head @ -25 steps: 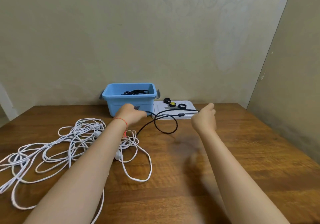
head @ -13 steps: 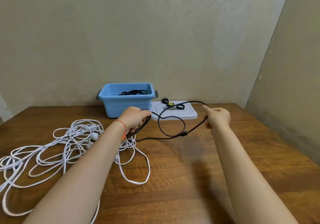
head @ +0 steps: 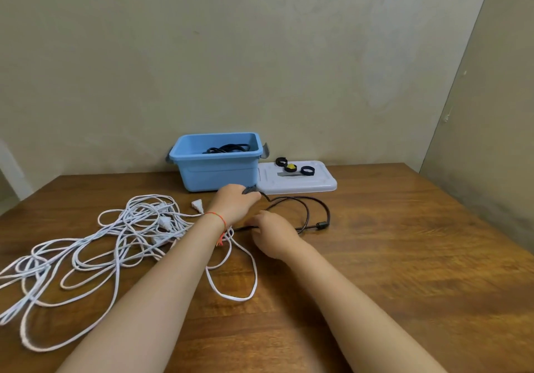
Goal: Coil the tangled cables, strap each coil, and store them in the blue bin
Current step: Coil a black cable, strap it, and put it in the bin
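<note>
While both hands (head: 254,216) grip the black cable (head: 315,213) on the bench (head: 404,257), its loose loop could spring open or snag the white tangle (head: 115,236) nearby.

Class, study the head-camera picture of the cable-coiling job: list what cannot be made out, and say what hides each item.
- Contents of the blue bin: its front wall hides all but the top of a black coil.
- Right hand fingers: seen from the back, so the grip on the black cable is unclear.
- White cables: cut off by the left edge.
- Straps on the lid: too small to read.
</note>
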